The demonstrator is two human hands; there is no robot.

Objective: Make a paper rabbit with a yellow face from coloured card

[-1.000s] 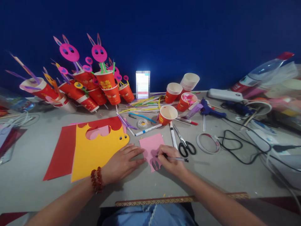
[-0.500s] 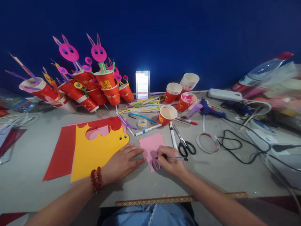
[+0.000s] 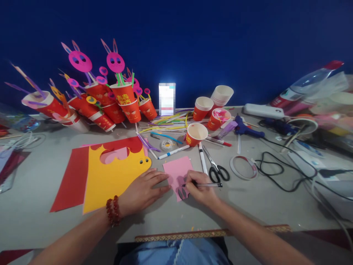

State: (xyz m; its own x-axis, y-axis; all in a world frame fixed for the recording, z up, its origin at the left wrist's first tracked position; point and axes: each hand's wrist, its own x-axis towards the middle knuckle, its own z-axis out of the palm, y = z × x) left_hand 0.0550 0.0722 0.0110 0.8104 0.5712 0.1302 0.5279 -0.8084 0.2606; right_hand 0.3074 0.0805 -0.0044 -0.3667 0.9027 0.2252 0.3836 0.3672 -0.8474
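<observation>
My left hand (image 3: 143, 190) lies flat with fingers stretched out, pressing on the table at the left edge of a pink paper (image 3: 178, 171). A bead bracelet sits on its wrist. My right hand (image 3: 200, 187) is closed around a pen (image 3: 207, 185), whose tip rests on the pink paper near dark drawn shapes at the paper's lower edge. A yellow sheet (image 3: 110, 176) over red paper (image 3: 74, 178) lies just left of my left hand.
Scissors (image 3: 216, 167) and a marker (image 3: 202, 159) lie right of the pink paper. Red paper cups (image 3: 196, 134), decorated cups with pink bunny heads (image 3: 121, 97), straws, a blue glue gun (image 3: 245, 129), a tape ring (image 3: 244, 167) and black cables (image 3: 275, 169) crowd the table's back and right.
The right hand shifted very slightly with the pen on the pink paper. The left hand stayed put.
</observation>
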